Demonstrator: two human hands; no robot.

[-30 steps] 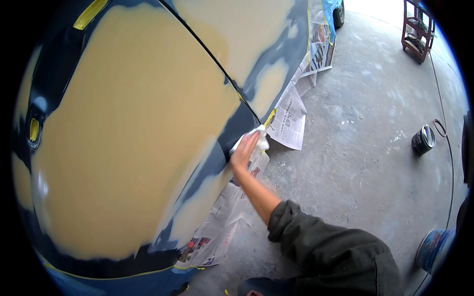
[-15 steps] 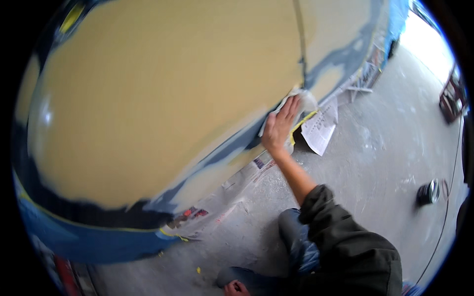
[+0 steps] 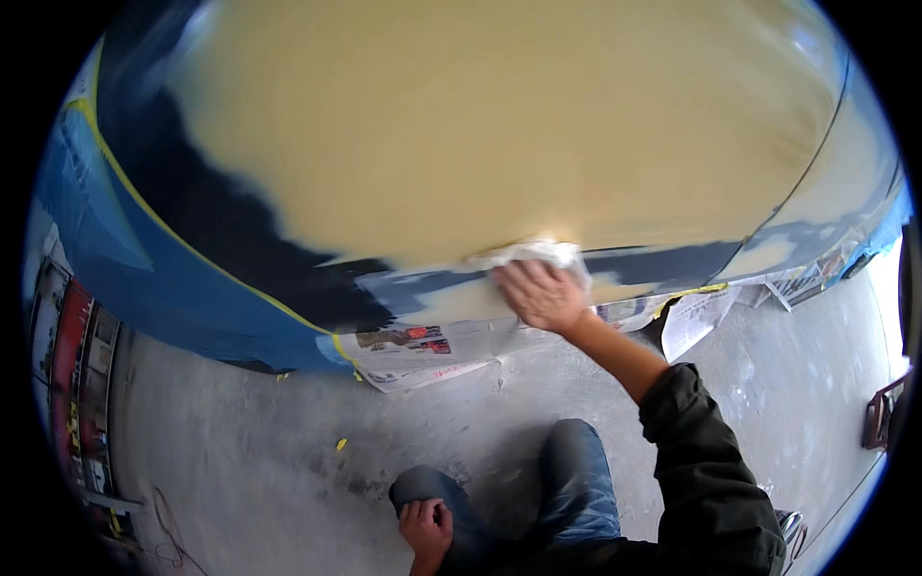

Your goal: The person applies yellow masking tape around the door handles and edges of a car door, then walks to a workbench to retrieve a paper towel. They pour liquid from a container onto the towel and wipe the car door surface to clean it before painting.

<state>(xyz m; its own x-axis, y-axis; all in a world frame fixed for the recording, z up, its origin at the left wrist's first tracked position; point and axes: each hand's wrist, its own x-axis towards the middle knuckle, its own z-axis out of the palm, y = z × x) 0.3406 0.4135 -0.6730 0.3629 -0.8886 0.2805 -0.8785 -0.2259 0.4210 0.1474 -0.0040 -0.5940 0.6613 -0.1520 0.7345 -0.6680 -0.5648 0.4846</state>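
Observation:
A large car panel [image 3: 461, 125], tan in the middle with dark blue-black and grey patches along its edge, fills the upper view. My right hand [image 3: 545, 294] presses a crumpled white cloth [image 3: 538, 252] against the panel's lower edge, its palm and fingers over the cloth. Part of the cloth is hidden under the hand. My left hand [image 3: 425, 527] rests on my left knee with its fingers curled, and nothing shows in them. Newspaper sheets [image 3: 427, 355] hang below the panel edge, held by yellow tape [image 3: 206, 257] that borders blue masking film [image 3: 192, 302].
A loose newspaper flap [image 3: 693, 322] hangs right of my right hand, over the grey concrete floor [image 3: 250, 422]. A red rack [image 3: 69, 374] with items stands at the far left. A cable [image 3: 168, 528] lies at the lower left. A dark red object [image 3: 879, 418] is at the right.
The view has swung left. My right hand and the cloth have moved left along the panel's lower edge, away from the panel seam. My left hand stays on the knee.

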